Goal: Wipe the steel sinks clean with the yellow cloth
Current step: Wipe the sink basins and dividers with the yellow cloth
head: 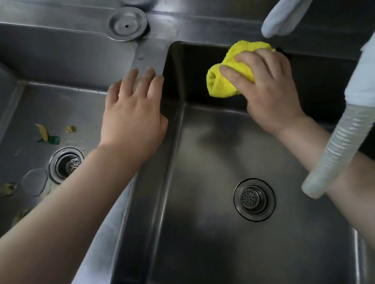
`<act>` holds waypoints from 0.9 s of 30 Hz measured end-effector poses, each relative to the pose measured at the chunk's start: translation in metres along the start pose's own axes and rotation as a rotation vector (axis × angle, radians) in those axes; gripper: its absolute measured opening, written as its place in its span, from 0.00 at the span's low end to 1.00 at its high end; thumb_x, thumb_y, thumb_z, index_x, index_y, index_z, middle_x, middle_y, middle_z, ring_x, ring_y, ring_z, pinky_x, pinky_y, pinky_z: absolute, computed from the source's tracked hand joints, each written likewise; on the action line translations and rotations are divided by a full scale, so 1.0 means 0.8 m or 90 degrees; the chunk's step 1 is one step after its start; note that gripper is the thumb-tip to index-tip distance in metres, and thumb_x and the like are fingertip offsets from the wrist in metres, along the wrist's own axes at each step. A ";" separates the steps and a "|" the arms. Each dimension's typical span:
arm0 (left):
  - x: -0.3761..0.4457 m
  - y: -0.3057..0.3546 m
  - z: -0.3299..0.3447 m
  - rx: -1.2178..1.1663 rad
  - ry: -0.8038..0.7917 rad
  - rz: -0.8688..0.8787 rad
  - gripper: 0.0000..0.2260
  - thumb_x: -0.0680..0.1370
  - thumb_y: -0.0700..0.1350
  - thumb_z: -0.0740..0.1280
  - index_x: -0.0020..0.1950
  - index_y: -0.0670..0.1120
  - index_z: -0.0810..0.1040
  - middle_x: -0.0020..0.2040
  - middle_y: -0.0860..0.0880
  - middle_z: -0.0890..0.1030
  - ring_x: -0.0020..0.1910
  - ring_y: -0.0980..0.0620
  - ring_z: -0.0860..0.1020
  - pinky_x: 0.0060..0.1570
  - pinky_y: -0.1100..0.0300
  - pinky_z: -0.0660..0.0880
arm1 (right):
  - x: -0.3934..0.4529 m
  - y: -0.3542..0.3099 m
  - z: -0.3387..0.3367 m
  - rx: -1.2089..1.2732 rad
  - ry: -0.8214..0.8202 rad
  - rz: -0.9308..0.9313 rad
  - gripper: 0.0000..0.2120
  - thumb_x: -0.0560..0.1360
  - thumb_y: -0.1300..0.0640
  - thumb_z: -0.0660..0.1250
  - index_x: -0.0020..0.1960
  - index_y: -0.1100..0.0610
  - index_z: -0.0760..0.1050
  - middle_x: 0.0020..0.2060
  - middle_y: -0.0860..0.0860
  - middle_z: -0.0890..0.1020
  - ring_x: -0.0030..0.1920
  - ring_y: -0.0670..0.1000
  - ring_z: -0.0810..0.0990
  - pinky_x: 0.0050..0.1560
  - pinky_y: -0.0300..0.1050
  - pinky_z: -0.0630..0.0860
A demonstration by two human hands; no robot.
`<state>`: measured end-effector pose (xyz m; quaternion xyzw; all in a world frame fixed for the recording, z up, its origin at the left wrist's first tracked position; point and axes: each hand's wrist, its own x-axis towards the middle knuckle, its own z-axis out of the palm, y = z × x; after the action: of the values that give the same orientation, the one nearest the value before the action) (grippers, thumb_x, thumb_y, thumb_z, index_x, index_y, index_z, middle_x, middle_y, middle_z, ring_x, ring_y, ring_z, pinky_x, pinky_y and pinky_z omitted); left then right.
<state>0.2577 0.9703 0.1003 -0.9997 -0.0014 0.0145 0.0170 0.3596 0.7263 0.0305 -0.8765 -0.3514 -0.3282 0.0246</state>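
Note:
Two steel sinks lie side by side, the right sink (207, 153) and the left sink (22, 111), split by a steel divider (147, 59). My right hand (267, 88) grips the bunched yellow cloth (223, 77) and holds it against the far wall of the right sink, near its far left corner. My left hand (134, 110) rests flat on the divider with its fingers straight. The left sink holds yellow and green food scraps (46, 135) and water drops near its drain (66, 163).
A ribbed white hose (340, 148), wrapped in pale cloth higher up, hangs down over the right sink's right side, across my right forearm. A round steel cap (128, 23) sits on the back ledge. The right sink's drain strainer (253, 199) lies in its floor.

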 end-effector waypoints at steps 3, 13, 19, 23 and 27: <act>-0.007 0.007 -0.002 0.043 -0.004 0.018 0.31 0.76 0.45 0.64 0.78 0.43 0.59 0.80 0.42 0.57 0.79 0.40 0.53 0.75 0.44 0.52 | -0.017 0.003 0.023 -0.014 -0.077 -0.026 0.20 0.78 0.65 0.60 0.68 0.52 0.74 0.61 0.57 0.77 0.60 0.60 0.71 0.58 0.56 0.69; -0.056 0.090 0.047 -0.013 -0.130 0.089 0.33 0.78 0.50 0.63 0.80 0.45 0.54 0.81 0.43 0.51 0.80 0.42 0.49 0.77 0.47 0.48 | -0.056 -0.012 0.064 -0.014 -0.453 -0.006 0.25 0.73 0.62 0.52 0.68 0.55 0.72 0.65 0.60 0.74 0.62 0.63 0.70 0.60 0.59 0.69; -0.074 0.108 0.123 0.020 -0.344 0.052 0.32 0.82 0.48 0.59 0.80 0.46 0.44 0.81 0.43 0.43 0.80 0.41 0.44 0.76 0.48 0.49 | -0.077 -0.009 0.087 -0.061 -0.598 -0.050 0.24 0.73 0.57 0.50 0.60 0.54 0.79 0.59 0.58 0.79 0.57 0.61 0.78 0.60 0.56 0.72; -0.091 0.112 0.160 -0.019 -0.449 0.069 0.40 0.79 0.52 0.66 0.81 0.47 0.42 0.81 0.42 0.42 0.80 0.39 0.45 0.76 0.47 0.54 | -0.090 -0.015 0.101 0.003 -0.606 -0.001 0.23 0.72 0.57 0.51 0.56 0.57 0.82 0.52 0.59 0.82 0.52 0.62 0.80 0.57 0.59 0.75; -0.108 0.122 0.186 -0.061 -0.508 0.070 0.44 0.78 0.52 0.69 0.81 0.50 0.40 0.80 0.43 0.37 0.80 0.40 0.44 0.74 0.43 0.58 | -0.081 -0.014 0.094 0.032 -0.569 0.025 0.25 0.72 0.56 0.48 0.55 0.56 0.82 0.52 0.59 0.81 0.53 0.62 0.79 0.53 0.57 0.74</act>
<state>0.1676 0.8779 -0.0488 -0.9139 0.0449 0.4021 -0.0325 0.3600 0.7165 -0.0690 -0.9379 -0.3186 0.0920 -0.1021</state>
